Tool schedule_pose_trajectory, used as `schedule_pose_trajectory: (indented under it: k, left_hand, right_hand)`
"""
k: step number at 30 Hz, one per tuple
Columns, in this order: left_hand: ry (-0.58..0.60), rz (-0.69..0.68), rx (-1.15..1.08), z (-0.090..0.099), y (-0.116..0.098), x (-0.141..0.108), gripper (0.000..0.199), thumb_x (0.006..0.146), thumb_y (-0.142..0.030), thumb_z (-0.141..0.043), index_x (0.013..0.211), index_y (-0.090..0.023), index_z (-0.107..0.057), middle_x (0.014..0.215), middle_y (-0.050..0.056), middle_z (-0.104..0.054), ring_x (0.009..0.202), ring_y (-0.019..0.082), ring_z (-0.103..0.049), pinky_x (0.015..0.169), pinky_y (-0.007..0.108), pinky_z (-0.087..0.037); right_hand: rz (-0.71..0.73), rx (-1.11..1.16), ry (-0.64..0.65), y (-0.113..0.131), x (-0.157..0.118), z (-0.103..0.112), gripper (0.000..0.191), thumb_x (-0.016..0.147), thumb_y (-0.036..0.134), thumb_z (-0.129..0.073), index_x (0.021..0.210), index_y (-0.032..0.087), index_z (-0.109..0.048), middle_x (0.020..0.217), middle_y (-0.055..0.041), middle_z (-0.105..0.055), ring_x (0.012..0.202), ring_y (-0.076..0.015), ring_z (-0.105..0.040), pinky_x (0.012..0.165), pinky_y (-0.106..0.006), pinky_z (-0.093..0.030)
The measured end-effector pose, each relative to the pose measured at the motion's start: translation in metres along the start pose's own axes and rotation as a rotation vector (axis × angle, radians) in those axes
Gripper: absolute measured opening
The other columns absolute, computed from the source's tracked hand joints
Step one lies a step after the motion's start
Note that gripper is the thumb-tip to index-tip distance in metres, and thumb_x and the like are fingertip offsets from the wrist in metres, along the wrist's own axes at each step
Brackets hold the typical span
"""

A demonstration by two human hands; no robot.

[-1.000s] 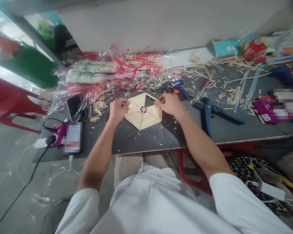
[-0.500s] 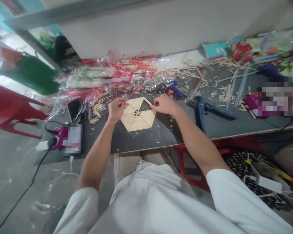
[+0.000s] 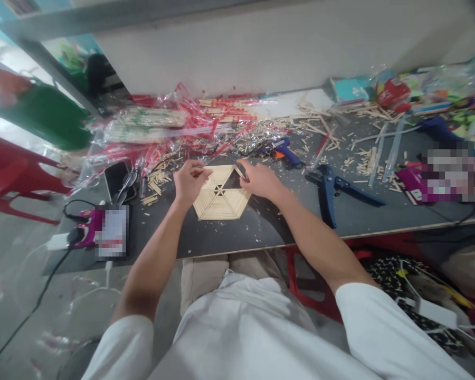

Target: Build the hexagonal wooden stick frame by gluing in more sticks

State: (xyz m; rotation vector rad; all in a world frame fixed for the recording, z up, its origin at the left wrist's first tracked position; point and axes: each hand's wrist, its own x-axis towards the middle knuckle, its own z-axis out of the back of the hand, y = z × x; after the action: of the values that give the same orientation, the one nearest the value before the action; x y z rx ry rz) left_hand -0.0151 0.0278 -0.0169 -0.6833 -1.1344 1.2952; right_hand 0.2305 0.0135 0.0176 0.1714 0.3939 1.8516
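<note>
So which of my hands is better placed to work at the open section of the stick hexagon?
Probably your right hand: its fingertips are by the rim right beside the open section, while your left hand is at the other side of the stick hexagon.

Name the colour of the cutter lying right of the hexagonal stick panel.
Dark blue, both handles; the cutter shows best in the head view.
</note>
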Motion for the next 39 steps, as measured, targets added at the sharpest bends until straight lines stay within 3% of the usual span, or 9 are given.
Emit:
schedule_pose_trajectory:
  k: [3, 6, 12, 16, 20, 23, 27, 33, 39]
  left_hand:
    - [0.026, -0.028, 0.051, -0.005, -0.001, -0.003, 0.004, 0.092, -0.021, -0.062, 0.093, -0.022, -0.066, 0.075, -0.004, -0.076, 0.064, 0.010, -0.072, 0.064, 0.021, -0.059]
    - [0.043, -0.046, 0.035, -0.007, -0.004, -0.004, 0.016, 0.096, -0.016, -0.048, 0.097, -0.022, -0.063, 0.093, 0.001, -0.080, 0.076, 0.010, -0.077, 0.064, 0.021, -0.060]
    - [0.106, -0.051, 0.232, -0.001, -0.006, -0.004, 0.017, 0.089, -0.023, -0.076, 0.104, -0.022, -0.067, 0.099, 0.004, -0.080, 0.091, 0.019, -0.077, 0.086, 0.034, -0.063]
    - [0.205, -0.173, 0.533, -0.001, -0.003, -0.009, 0.020, 0.094, -0.032, -0.076, 0.109, -0.020, -0.071, 0.130, 0.014, -0.074, 0.129, 0.034, -0.067, 0.118, 0.055, -0.048]
    - [0.188, -0.141, 0.611, -0.009, 0.004, -0.019, 0.052, 0.093, -0.047, -0.077, 0.133, -0.017, -0.062, 0.161, 0.023, -0.052, 0.154, 0.043, -0.044, 0.130, 0.063, -0.033]
    - [0.196, -0.087, 0.594, -0.014, 0.008, -0.023, 0.068, 0.096, -0.055, -0.071, 0.146, -0.014, -0.051, 0.165, 0.027, -0.047, 0.157, 0.043, -0.041, 0.131, 0.063, -0.030]
    - [0.293, -0.112, 0.565, -0.014, 0.009, -0.022, 0.079, 0.097, -0.064, -0.067, 0.153, -0.013, -0.046, 0.171, 0.028, -0.039, 0.161, 0.046, -0.035, 0.133, 0.065, -0.026]
    - [0.496, -0.248, 0.593, 0.000, 0.006, -0.013, 0.075, 0.094, -0.061, -0.075, 0.153, -0.022, -0.052, 0.173, 0.018, -0.042, 0.163, 0.047, -0.031, 0.133, 0.067, -0.025]
    - [0.620, -0.368, 0.548, 0.006, -0.004, -0.007, 0.069, 0.093, -0.053, -0.080, 0.150, -0.022, -0.060, 0.167, 0.016, -0.052, 0.163, 0.041, -0.035, 0.134, 0.061, -0.029]
  right_hand:
    - [-0.073, -0.027, 0.000, -0.001, -0.005, 0.004, 0.078, 0.092, 0.022, -0.055, 0.169, 0.015, -0.039, 0.096, -0.0173, -0.076, 0.091, -0.0345, -0.072, 0.075, -0.040, -0.049]
    - [-0.131, 0.029, 0.020, -0.003, -0.011, 0.007, 0.087, 0.087, 0.021, -0.060, 0.170, 0.014, -0.035, 0.088, -0.0165, -0.075, 0.081, -0.0347, -0.073, 0.069, -0.041, -0.051]
    - [-0.213, 0.506, 0.189, 0.008, -0.022, 0.004, 0.102, 0.089, 0.021, -0.058, 0.176, 0.019, -0.007, 0.066, -0.0032, -0.072, 0.048, -0.0255, -0.066, 0.048, -0.036, -0.052]
    - [-0.112, 0.551, 0.309, 0.018, -0.027, 0.002, 0.085, 0.094, 0.026, -0.057, 0.174, 0.024, -0.027, 0.062, -0.0014, -0.071, 0.046, -0.0238, -0.065, 0.042, -0.034, -0.048]
    - [0.000, 0.465, 0.288, 0.018, -0.027, 0.004, 0.062, 0.098, 0.027, -0.054, 0.160, 0.024, -0.052, 0.061, 0.0012, -0.069, 0.048, -0.0217, -0.065, 0.056, -0.036, -0.053]
    - [0.060, 0.424, 0.122, 0.014, -0.024, 0.008, 0.027, 0.098, 0.030, -0.060, 0.121, 0.022, -0.070, 0.073, -0.0023, -0.075, 0.063, -0.0218, -0.070, 0.071, -0.038, -0.055]
    - [-0.035, 0.440, -0.145, 0.006, -0.015, 0.021, 0.007, 0.100, 0.031, -0.061, 0.095, 0.025, -0.061, 0.080, -0.0041, -0.076, 0.070, -0.0210, -0.071, 0.076, -0.036, -0.055]
    - [-0.085, 0.258, -0.353, -0.012, 0.035, 0.057, 0.027, 0.110, 0.041, -0.053, 0.094, 0.022, -0.064, 0.071, -0.0048, -0.068, 0.070, -0.0223, -0.070, 0.083, -0.039, -0.054]
    - [-0.044, -0.050, -0.282, -0.051, 0.142, 0.058, 0.019, 0.103, 0.026, -0.059, 0.098, 0.024, -0.077, 0.111, -0.0105, -0.080, 0.109, -0.0301, -0.070, 0.102, -0.044, -0.051]
